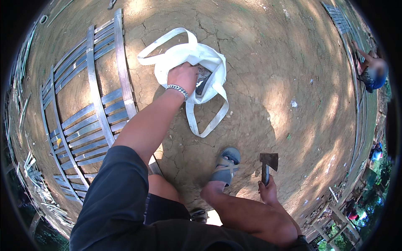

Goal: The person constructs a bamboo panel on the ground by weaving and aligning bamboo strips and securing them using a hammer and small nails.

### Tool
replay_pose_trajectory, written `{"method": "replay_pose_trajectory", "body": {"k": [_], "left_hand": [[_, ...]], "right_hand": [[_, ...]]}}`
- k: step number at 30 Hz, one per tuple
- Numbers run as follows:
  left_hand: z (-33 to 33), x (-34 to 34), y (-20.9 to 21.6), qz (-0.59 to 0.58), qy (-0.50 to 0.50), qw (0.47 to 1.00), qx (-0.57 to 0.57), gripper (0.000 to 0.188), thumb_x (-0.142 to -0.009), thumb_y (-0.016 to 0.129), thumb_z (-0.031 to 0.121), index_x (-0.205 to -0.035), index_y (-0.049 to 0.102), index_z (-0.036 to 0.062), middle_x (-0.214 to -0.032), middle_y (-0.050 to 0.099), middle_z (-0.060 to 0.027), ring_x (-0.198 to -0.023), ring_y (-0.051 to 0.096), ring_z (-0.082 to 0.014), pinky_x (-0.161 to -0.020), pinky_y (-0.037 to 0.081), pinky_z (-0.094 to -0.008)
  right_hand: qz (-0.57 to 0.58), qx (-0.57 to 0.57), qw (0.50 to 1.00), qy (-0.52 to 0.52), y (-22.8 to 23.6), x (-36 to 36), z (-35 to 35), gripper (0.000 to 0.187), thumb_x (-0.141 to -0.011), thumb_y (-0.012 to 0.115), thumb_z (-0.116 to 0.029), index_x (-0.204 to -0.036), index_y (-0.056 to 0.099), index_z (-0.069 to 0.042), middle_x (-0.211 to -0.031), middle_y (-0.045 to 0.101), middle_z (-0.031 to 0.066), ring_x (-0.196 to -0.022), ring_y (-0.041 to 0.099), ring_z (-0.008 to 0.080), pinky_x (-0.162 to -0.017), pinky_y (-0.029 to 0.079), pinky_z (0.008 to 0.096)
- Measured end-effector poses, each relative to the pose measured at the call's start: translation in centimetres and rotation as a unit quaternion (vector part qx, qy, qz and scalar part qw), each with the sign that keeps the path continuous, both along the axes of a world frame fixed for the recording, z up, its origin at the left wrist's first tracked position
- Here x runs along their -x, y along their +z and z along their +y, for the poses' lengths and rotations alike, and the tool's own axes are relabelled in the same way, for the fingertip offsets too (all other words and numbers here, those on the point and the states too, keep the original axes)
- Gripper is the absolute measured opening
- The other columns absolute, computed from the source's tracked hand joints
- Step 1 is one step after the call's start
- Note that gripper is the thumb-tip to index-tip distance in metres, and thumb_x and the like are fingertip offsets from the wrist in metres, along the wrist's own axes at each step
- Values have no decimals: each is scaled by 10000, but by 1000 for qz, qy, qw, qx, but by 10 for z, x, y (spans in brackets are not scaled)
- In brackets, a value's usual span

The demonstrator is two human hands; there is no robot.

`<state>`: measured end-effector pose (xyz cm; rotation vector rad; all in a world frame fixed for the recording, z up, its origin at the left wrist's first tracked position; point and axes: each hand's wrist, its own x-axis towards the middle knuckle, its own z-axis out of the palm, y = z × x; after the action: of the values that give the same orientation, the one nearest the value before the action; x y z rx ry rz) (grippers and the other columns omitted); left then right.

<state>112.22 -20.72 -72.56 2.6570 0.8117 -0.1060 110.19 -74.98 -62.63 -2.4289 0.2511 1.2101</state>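
A white cloth tote bag [216,62] sits on the bare earth in front of me, its mouth spread and its two handles flopped outward. My left hand [182,77], with a chain bracelet at the wrist, reaches down into the bag. Its fingers are hidden inside, so what they touch does not show. Beside that hand, a dark item with a greyish, crumpled-looking surface [203,78] is partly visible in the bag. Low on the right, my right hand [268,190] is closed around the handle of a small axe [269,160], whose dark metal head points up and away from me.
To the left lies a slatted bamboo frame [91,67], with a heap of split strips [39,184] beyond it. My sandalled foot [226,167] stands between bag and axe. Another person [372,71] sits at the far right by a second slatted frame [338,21].
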Motion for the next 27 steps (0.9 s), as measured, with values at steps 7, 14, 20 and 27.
{"method": "replay_pose_trajectory", "body": {"k": [7,14,20,27], "left_hand": [[-16,-4,-14,-10,-48,993,-109,180,-899,621,207,-947,778,133,-1086,696,-74,-1110,645,-265,-903,500,-470],[-16,-15,-5,65,-93,986,-125,255,-951,547,166,-1114,729,93,-1181,680,-99,-1179,632,-262,-945,513,-492],[-6,-1,24,21,-41,999,10,258,-955,530,144,-1115,718,70,-1085,733,-198,-1017,734,-339,-868,583,-461],[-19,12,18,-35,76,991,106,206,-918,559,108,-1032,716,38,-988,763,-195,-964,748,-346,-857,589,-449]], "right_hand": [[-101,-39,972,209,1,-1,-8,336,-953,675,-105,-1260,555,-38,-785,639,119,-636,595,181,-643,500,362],[-18,2,991,132,1,2,-3,405,-930,693,-153,-1279,550,-5,-895,676,242,-850,691,397,-797,532,451],[4,-50,997,56,-4,2,-3,279,-961,646,-85,-1207,541,-7,-800,625,114,-646,640,198,-596,515,363],[53,-90,994,20,-11,-7,5,200,-973,612,-36,-1107,465,-59,-744,540,39,-542,554,124,-490,492,294]]}}
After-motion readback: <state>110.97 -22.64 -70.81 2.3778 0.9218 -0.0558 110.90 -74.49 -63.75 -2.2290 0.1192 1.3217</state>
